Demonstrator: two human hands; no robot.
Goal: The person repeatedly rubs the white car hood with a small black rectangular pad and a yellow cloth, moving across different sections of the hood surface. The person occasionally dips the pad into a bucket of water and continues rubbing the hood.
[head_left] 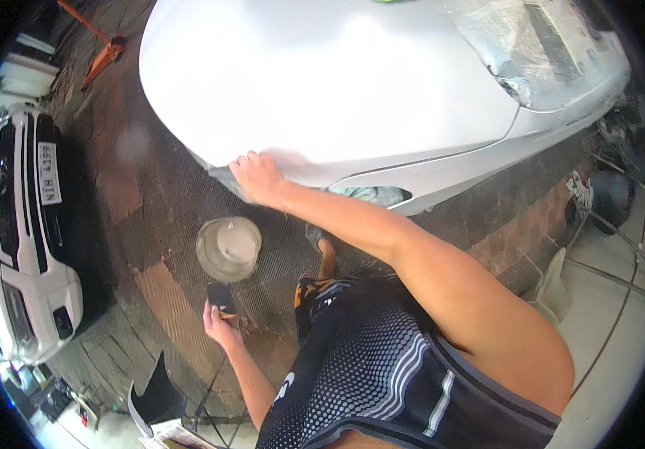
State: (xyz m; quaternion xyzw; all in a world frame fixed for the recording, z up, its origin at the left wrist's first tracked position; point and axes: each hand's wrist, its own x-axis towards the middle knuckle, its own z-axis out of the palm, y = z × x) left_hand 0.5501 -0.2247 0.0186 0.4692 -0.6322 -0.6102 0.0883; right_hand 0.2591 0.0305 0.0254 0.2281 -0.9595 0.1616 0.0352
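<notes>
My right hand (257, 178) rests at the front corner of a pale silver-white car body (300, 82), its fingers curled against the panel's edge. Whatever lies under those fingers is hidden. Lower down, my left hand (220, 326) grips a dark, flat, rectangular pad (220, 298) with a tan edge, held away from the car. Between the two hands a round, greyish bucket (202, 247) stands on the floor with pale, cloudy liquid inside. Below the right hand's corner, an opening in the car's side (371, 194) shows pale sheeting.
A white vehicle (30, 307) faces in from the left. An orange metal tool with a long handle (105, 61) lies at the far left. Plastic sheeting (532, 52) covers the car's glass. A dark curved panel (159, 396) lies near the bottom. My foot (315, 238) is beside the bucket.
</notes>
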